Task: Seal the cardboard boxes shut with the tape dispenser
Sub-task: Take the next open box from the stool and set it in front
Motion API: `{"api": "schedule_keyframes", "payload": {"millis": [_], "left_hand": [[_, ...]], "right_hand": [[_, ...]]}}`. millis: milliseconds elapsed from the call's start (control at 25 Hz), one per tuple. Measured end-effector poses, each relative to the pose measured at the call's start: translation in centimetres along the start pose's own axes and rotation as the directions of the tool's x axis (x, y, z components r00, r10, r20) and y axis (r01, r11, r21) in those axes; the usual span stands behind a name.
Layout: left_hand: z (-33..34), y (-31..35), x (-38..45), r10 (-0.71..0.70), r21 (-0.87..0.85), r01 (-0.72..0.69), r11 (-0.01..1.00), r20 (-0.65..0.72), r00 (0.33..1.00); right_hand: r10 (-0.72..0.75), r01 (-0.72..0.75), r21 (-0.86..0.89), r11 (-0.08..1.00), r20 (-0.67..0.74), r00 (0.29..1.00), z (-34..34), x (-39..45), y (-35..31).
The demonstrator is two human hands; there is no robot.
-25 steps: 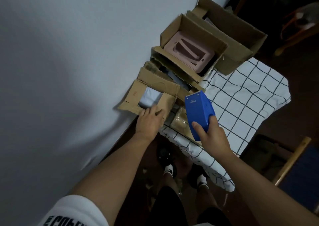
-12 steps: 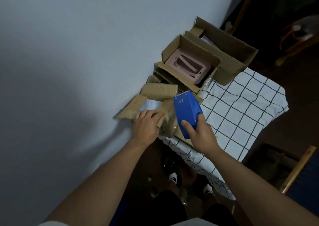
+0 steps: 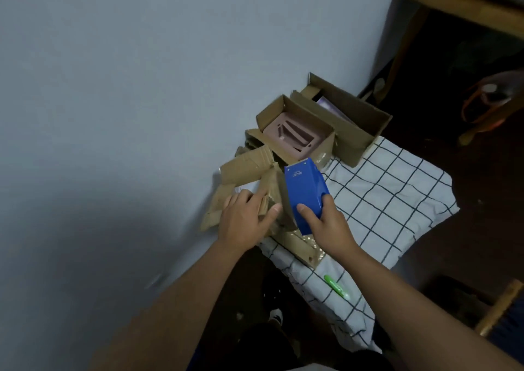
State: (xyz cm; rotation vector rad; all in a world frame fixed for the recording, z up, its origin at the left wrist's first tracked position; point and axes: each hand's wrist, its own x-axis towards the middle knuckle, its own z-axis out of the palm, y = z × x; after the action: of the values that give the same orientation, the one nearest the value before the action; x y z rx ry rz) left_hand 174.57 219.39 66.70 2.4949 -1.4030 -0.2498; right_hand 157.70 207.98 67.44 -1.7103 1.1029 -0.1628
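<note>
Since a second ago the near box point(image 3: 249, 178) flaps have folded inward. Left hand point(image 3: 245, 219) presses them flat, fingers straight. Right hand point(image 3: 326, 226) grips the blue tape dispenser point(image 3: 306, 190) beside the box. No tape visible; two further boxes point(image 3: 334, 124) stand open.

Since a second ago, I see the nearest cardboard box point(image 3: 249, 183) go from open, with its white contents plainly showing, to nearly closed, its flaps folded inward so only a sliver of white remains. The left hand point(image 3: 245, 217) has moved from the box's near edge onto the flaps, fingers spread flat on them. The right hand point(image 3: 326, 226) has brought the blue tape dispenser point(image 3: 306, 192) in from beside the box until it sits right against the folded flaps.
</note>
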Motion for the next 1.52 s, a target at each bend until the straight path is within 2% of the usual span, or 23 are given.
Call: {"api": "schedule_keyframes", "payload": {"millis": [240, 400, 520, 720, 1120, 1320, 1520], "left_hand": [[3.1, 12.5, -3.1, -0.038, 0.008, 0.039, 0.999, -0.1, 0.994], [6.2, 19.5, -4.7, -0.107, 0.055, 0.108, 0.993, -0.015, 0.994], [8.5, 22.9, -5.0, -0.118, 0.076, 0.116, 0.99, 0.022, 0.993], [12.8, 25.8, -3.3, -0.021, 0.121, 0.025, 0.992, -0.038, 0.999], [22.5, 33.1, 2.8, -0.208, 0.124, 0.197, 0.972, 0.079, 0.975], [27.9, 35.1, 5.1, -0.151, 0.099, 0.144, 0.985, 0.07, 0.986], [30.7, 33.1, 3.1, -0.133, 0.141, 0.117, 0.983, 0.117, 0.984]], "right_hand": [[-0.032, 0.032, 0.001, 0.999, 0.024, 0.999, -11.7, -2.2, 5.5], [-0.026, 0.026, -0.015, 1.0, 0.001, 1.0, -17.6, -2.1, 8.3], [-0.034, 0.034, -0.024, 0.999, 0.016, 0.999, -19.4, -1.1, 9.1], [-0.04, 0.045, -0.105, 0.993, 0.056, 0.998, -20.7, 1.8, 11.5], [-0.052, 0.131, -0.24, 0.962, 0.308, 0.95, -26.0, 12.7, 18.0], [-0.051, 0.176, -0.326, 0.929, 0.358, 0.932, -28.5, 16.7, 21.4], [-0.067, 0.211, -0.388, 0.897, 0.354, 0.933, -27.9, 16.3, 23.9]]}}
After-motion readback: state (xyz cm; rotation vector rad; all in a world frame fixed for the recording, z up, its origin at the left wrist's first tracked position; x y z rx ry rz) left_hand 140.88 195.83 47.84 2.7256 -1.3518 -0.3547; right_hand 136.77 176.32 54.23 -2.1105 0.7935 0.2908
